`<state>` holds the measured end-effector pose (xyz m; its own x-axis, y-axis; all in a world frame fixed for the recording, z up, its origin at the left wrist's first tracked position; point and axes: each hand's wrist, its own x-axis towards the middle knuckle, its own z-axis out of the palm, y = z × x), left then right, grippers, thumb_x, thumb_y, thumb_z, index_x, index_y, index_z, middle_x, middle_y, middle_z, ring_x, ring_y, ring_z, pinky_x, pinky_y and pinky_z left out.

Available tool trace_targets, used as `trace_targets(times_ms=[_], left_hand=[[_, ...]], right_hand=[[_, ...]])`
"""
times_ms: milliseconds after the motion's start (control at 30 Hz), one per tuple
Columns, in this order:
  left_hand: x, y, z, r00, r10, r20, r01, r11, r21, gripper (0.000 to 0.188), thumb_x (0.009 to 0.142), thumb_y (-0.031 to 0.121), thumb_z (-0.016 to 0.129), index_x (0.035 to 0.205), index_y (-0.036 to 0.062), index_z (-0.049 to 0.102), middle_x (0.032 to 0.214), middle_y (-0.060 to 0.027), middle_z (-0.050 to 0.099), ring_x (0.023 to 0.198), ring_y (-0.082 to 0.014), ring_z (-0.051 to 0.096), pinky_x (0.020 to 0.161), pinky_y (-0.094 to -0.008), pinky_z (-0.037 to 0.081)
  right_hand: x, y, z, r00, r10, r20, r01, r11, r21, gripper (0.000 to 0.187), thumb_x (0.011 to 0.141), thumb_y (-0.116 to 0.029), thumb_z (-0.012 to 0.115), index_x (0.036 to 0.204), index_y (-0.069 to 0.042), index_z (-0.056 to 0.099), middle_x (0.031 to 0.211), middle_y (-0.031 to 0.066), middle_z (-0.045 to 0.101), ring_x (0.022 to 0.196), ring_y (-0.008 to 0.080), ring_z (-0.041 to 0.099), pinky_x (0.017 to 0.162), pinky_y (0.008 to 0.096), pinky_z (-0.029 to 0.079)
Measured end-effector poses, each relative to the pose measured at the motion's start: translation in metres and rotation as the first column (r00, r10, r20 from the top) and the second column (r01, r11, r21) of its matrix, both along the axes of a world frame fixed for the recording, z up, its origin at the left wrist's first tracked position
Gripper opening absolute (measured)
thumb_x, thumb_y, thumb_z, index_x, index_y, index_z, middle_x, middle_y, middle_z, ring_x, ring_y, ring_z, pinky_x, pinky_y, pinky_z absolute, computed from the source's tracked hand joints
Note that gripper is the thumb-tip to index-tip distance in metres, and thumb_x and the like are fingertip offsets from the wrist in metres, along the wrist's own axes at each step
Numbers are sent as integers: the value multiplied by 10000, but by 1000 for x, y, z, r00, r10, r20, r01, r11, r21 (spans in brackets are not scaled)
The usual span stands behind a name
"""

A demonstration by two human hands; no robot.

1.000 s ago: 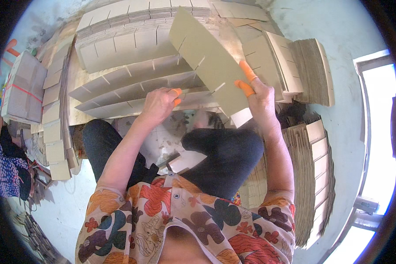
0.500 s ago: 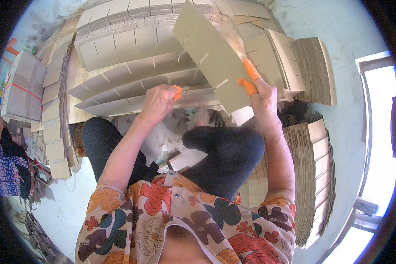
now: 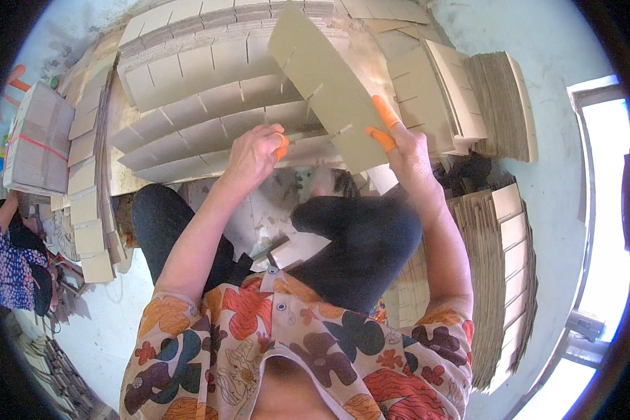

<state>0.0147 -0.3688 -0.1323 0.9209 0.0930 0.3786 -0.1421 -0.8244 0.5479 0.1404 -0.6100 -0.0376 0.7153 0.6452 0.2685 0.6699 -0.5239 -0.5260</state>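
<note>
My right hand (image 3: 407, 157) grips a long slotted cardboard divider strip (image 3: 325, 87) near its lower end, with orange finger covers on the gripping fingers. The strip slants up and to the left. My left hand (image 3: 255, 157) is closed, an orange cover on a fingertip, in front of several upright slotted cardboard strips (image 3: 196, 126) standing in rows. Whatever its fingers pinch is hidden. Behind these rows is a thick stack of slotted cardboard (image 3: 189, 66).
More slotted cardboard is stacked at the right (image 3: 497, 105), at the lower right (image 3: 493, 280) and along the left (image 3: 87, 175). A taped carton (image 3: 38, 140) stands at the far left, above a person in patterned clothing (image 3: 10, 262). My bent knees (image 3: 360, 245) sit below the bench.
My right hand and the strip it holds have moved slightly left. The upright strips by my left hand have shifted a little; that hand stays nearly in place.
</note>
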Motion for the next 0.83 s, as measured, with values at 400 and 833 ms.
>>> trace_targets(times_ms=[400, 833], left_hand=[[71, 73, 19, 966, 202, 163, -241, 932, 272, 228, 727, 136, 737, 932, 77, 656, 916, -130, 664, 808, -357, 631, 668, -428, 516], [95, 91, -10, 972, 235, 20, -233, 941, 248, 92, 734, -11, 581, 787, 63, 593, 692, -204, 613, 712, -393, 627, 619, -465, 499]], right_hand=[[2, -10, -16, 993, 91, 73, -95, 994, 52, 582, 836, -72, 663, 1371, -156, 449, 848, 250, 620, 712, 362, 638, 626, 375, 506], [1, -7, -20, 984, 175, -32, -178, 973, -147, 540, 863, -36, 605, 1370, -127, 443, 981, 244, 641, 900, 327, 669, 704, 364, 541]])
